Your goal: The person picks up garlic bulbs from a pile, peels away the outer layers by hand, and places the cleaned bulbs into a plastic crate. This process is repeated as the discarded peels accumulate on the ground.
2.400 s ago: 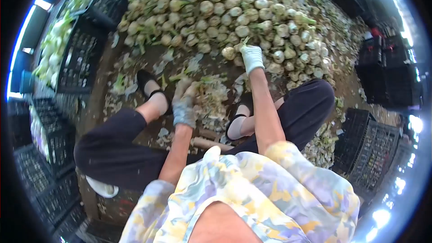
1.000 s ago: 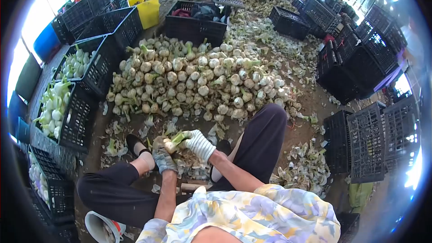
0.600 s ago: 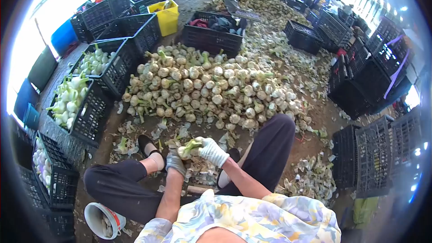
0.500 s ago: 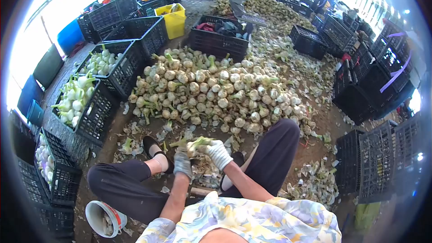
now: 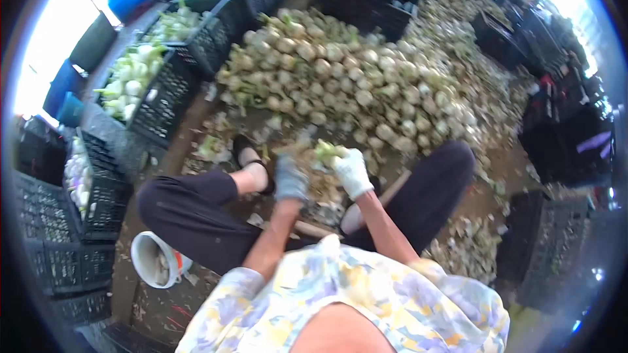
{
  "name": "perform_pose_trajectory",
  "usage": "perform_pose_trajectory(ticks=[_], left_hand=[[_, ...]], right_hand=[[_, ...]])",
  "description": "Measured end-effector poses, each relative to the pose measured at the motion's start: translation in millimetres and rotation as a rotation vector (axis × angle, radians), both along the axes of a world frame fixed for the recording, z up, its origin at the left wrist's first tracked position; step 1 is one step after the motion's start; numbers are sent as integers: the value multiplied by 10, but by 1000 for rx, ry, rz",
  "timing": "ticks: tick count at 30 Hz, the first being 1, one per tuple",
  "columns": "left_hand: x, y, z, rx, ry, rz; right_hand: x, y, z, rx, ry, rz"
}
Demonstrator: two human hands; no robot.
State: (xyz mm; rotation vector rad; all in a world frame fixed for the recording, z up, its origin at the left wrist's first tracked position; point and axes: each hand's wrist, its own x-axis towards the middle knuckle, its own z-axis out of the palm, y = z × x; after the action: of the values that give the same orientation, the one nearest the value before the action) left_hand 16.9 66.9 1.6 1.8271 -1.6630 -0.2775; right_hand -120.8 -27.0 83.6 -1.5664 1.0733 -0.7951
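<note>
My right hand (image 5: 354,173), in a whitish glove, is closed around a green-topped bulb (image 5: 325,151) above the floor between my legs. To its left, my left hand (image 5: 290,178) wears a grey glove and is smeared by motion, so its fingers and anything in them cannot be made out. The two hands are apart. Peeled scraps (image 5: 324,186) lie on the ground beneath and between them. Just beyond my hands a wide heap of round, pale brown bulbs (image 5: 340,78) spreads across the floor.
Black crates of cleaned white-green bulbs (image 5: 131,82) stand at the left, with a crate of purplish bulbs (image 5: 78,176) nearer. A white bucket (image 5: 152,259) sits beside my left knee. Black crates (image 5: 566,124) are stacked at the right; another crate (image 5: 366,8) stands behind the heap.
The view has tilted down and shifted. My hands have moved apart; the bulb that was between them is now at my right hand. The person in the background has left the view.
</note>
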Motion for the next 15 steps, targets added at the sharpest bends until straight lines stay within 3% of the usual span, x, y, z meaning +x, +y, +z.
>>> perform_pose_trajectory(ticks=[1,3,4,6,7,9,12,13,15], left_hand=[[-4,-146,15,115,212,25],[-138,-377,-575,12,285,173],[-97,-508,-70,121,408,146],[-41,-531,-213,195,722,92],[-34,-534,-272,197,711,91],[-97,-480,42,90,1045,174],[-166,-444,-31,22,1243,122],[-198,-437,-12,31,1248,129],[-258,-399,100,68,1497,92]], right_hand=[[7,8,-187,-257,181,-10],[97,41,-489,-511,300,-87],[176,87,-381,-252,256,-124],[196,158,-181,-265,383,-10],[218,157,-177,-274,362,-47],[213,153,-210,-230,286,-66],[109,157,-136,-326,280,-39],[78,140,-99,-308,276,-24],[9,134,61,-207,206,5]])
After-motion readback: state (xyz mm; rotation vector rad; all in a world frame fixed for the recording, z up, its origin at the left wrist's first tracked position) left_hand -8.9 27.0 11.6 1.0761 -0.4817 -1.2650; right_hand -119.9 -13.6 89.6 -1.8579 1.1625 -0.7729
